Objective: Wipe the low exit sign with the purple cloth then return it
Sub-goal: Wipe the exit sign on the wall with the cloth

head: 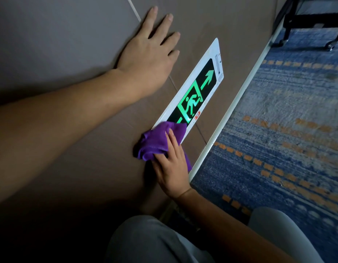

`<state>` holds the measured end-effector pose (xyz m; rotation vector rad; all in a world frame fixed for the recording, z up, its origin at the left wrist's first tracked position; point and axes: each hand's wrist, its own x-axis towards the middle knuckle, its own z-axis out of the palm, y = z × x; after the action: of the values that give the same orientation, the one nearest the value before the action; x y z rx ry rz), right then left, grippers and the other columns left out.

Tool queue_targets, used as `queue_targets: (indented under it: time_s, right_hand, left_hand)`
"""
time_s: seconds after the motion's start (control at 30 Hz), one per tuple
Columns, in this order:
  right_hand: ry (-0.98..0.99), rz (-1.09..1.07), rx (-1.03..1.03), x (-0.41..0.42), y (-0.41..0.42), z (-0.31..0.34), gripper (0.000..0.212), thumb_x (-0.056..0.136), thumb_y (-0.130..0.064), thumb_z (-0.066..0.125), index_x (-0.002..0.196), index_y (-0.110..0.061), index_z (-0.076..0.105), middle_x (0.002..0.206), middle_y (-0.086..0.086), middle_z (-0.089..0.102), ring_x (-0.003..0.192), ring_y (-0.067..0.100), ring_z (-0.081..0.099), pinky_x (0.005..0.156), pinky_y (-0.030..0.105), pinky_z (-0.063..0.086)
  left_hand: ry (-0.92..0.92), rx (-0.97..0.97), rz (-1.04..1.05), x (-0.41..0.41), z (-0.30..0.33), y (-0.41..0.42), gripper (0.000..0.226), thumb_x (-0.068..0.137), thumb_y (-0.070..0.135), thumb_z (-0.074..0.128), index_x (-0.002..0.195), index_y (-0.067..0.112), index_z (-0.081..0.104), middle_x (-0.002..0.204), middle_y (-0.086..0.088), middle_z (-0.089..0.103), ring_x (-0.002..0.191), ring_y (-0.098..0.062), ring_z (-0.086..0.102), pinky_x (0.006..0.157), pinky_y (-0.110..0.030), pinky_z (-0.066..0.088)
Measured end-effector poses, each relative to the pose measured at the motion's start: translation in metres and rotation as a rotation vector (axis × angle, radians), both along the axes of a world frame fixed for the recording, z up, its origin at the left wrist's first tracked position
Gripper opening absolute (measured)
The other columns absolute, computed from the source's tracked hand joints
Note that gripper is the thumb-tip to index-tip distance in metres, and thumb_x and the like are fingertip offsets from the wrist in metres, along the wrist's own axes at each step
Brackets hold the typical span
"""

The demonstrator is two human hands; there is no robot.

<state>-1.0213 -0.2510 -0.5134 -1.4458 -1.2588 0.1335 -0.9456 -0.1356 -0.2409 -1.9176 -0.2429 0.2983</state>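
1. A white-framed rectangular exit sign (197, 86), lit with a green running figure and a green arrow on black, sits low on a brown tiled wall (73, 35), just above a white baseboard (238, 103).
2. The right hand (171, 164) presses a bunched purple microfibre cloth (156, 141) against the near end of the sign, fingers laid over the cloth and gripping it.
3. The cloth covers the sign's nearest corner and touches the wall beside it.
4. The left hand (149, 52) rests flat on the wall above the sign, fingers straight and spread, holding nothing.
5. A blue carpet with orange dashes (278, 139) lies below the baseboard.
6. A black wheeled frame (308, 19) stands on the carpet at the far end.
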Motion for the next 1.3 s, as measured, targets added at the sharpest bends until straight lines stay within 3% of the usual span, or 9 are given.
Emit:
queue_targets:
  time_s: [0.13, 0.23, 0.6, 0.83, 1.03, 1.2, 1.3]
  right_hand:
    - [-0.011, 0.045, -0.106, -0.005, -0.014, -0.037, 0.054, 0.101, -0.023, 0.059, 0.150, -0.034, 0.041, 0.171, 0.017, 0.028, 0.162, 0.038, 0.016, 0.116, 0.063, 0.038]
    - [-0.001, 0.086, -0.163, -0.006, -0.020, -0.043, 0.063, 0.093, -0.015, 0.055, 0.152, -0.036, 0.042, 0.173, 0.016, 0.024, 0.163, 0.038, 0.013, 0.116, 0.066, 0.037]
    - [0.021, 0.020, 0.027, -0.005, 0.002, 0.013, 0.048, 0.098, -0.021, 0.057, 0.145, -0.029, 0.051, 0.173, 0.010, 0.023, 0.163, 0.035, 0.012, 0.119, 0.062, 0.033]
    - [-0.043, 0.055, -0.119, -0.004, -0.017, -0.032, 0.060, 0.095, -0.023, 0.061, 0.151, -0.030, 0.042, 0.171, 0.017, 0.027, 0.161, 0.039, 0.018, 0.118, 0.065, 0.038]
    - [0.115, 0.038, -0.096, -0.013, -0.014, -0.020, 0.050, 0.095, -0.019, 0.056, 0.143, -0.027, 0.051, 0.171, 0.014, 0.031, 0.163, 0.035, 0.016, 0.116, 0.064, 0.038]
    - [0.111, -0.005, 0.062, -0.027, 0.008, 0.027, 0.045, 0.090, -0.014, 0.059, 0.132, -0.028, 0.055, 0.176, 0.000, 0.015, 0.164, 0.034, 0.011, 0.123, 0.062, 0.027]
    - [0.072, 0.015, 0.055, -0.027, 0.000, 0.016, 0.061, 0.092, -0.015, 0.059, 0.148, -0.032, 0.044, 0.176, 0.002, 0.011, 0.164, 0.035, 0.010, 0.123, 0.063, 0.027]
  left_hand:
    - [-0.011, -0.011, 0.006, 0.001, 0.000, -0.001, 0.054, 0.105, 0.034, 0.034, 0.155, 0.015, 0.041, 0.167, -0.017, 0.023, 0.156, -0.045, 0.009, 0.125, -0.063, 0.005]
    - [-0.021, -0.030, 0.015, 0.001, 0.001, -0.002, 0.053, 0.105, 0.031, 0.035, 0.154, 0.014, 0.042, 0.167, -0.017, 0.023, 0.156, -0.045, 0.008, 0.125, -0.064, 0.005]
    - [-0.050, -0.070, 0.026, 0.001, -0.001, 0.000, 0.054, 0.104, 0.031, 0.040, 0.155, 0.012, 0.041, 0.167, -0.018, 0.022, 0.156, -0.044, 0.006, 0.125, -0.063, 0.005]
    - [-0.015, 0.002, -0.009, 0.001, -0.010, -0.001, 0.061, 0.097, 0.032, 0.028, 0.154, 0.014, 0.040, 0.167, -0.022, 0.020, 0.156, -0.044, 0.011, 0.124, -0.064, 0.008]
    - [-0.018, -0.009, -0.011, 0.002, -0.013, 0.002, 0.058, 0.100, 0.029, 0.023, 0.153, 0.012, 0.042, 0.167, -0.023, 0.022, 0.155, -0.045, 0.013, 0.125, -0.063, 0.008]
    - [0.006, -0.024, -0.019, 0.000, -0.011, 0.003, 0.059, 0.099, 0.036, 0.033, 0.154, 0.017, 0.043, 0.166, -0.014, 0.029, 0.155, -0.046, 0.013, 0.124, -0.064, 0.009]
    - [0.018, -0.015, -0.011, 0.001, -0.010, 0.003, 0.061, 0.097, 0.035, 0.030, 0.153, 0.016, 0.044, 0.165, -0.014, 0.031, 0.155, -0.047, 0.013, 0.124, -0.065, 0.009]
